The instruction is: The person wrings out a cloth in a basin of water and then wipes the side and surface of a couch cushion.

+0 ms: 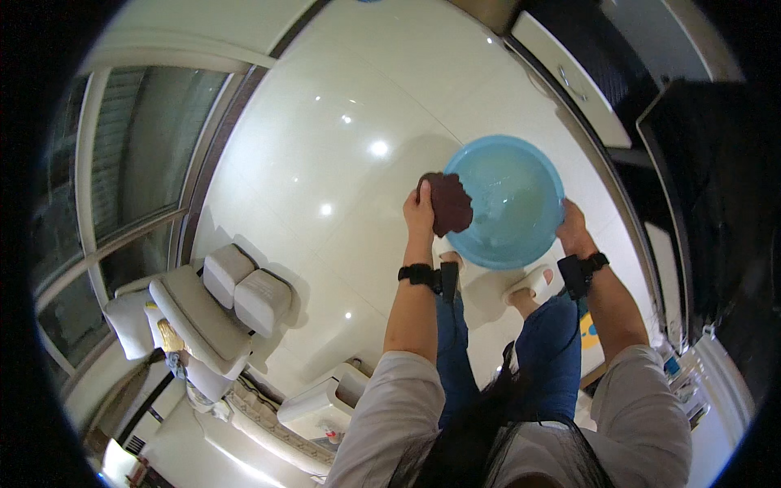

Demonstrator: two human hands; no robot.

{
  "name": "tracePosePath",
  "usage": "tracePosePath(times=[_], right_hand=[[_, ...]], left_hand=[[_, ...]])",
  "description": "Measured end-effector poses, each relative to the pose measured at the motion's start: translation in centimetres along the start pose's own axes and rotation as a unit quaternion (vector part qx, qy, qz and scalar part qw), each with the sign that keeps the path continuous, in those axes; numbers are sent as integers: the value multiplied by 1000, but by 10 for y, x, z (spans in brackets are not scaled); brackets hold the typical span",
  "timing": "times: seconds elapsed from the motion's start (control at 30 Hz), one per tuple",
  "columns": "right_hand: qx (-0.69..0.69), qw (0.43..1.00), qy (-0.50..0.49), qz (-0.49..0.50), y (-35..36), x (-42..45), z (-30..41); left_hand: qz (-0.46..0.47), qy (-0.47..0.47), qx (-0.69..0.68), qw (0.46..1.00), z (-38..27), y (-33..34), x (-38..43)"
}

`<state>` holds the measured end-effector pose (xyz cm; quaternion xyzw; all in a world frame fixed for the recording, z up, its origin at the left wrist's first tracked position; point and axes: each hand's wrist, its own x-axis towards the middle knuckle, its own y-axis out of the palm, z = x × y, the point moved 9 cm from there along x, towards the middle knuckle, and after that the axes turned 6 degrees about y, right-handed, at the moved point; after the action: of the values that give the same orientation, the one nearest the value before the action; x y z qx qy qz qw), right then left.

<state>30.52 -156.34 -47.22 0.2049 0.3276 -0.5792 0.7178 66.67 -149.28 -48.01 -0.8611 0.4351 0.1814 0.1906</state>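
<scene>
My left hand (421, 207) grips a bunched dark maroon cloth (450, 204), its thumb lying over the near edge. The cloth overlaps the left rim of a round light-blue plastic basin (476, 253); whether it touches the rim I cannot tell. Slightly cloudy water (506, 189) lies in the basin. On the basin's right side, my right hand (572, 226) holds the rim, with some fingers hidden behind it. The basin appears raised above the floor in front of my legs, above my white slippers (537, 283).
Glossy pale tiles (341, 158) form the floor. A dark cabinet with a white drawer (567, 79) runs along the right. Grey upholstered stools (262, 299) and a padded seat (201, 317) stand at left near glazed door panels (146, 152). A white side table (311, 405) is at lower left.
</scene>
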Motion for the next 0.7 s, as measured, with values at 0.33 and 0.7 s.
tracePosePath(times=[0.33, 0.7], right_hand=[[207, 952, -21, 225, 224, 17, 137], [191, 946, 122, 234, 427, 109, 227]], left_hand=[[-141, 19, -65, 988, -92, -222, 45], [-244, -24, -174, 954, -115, -359, 142]])
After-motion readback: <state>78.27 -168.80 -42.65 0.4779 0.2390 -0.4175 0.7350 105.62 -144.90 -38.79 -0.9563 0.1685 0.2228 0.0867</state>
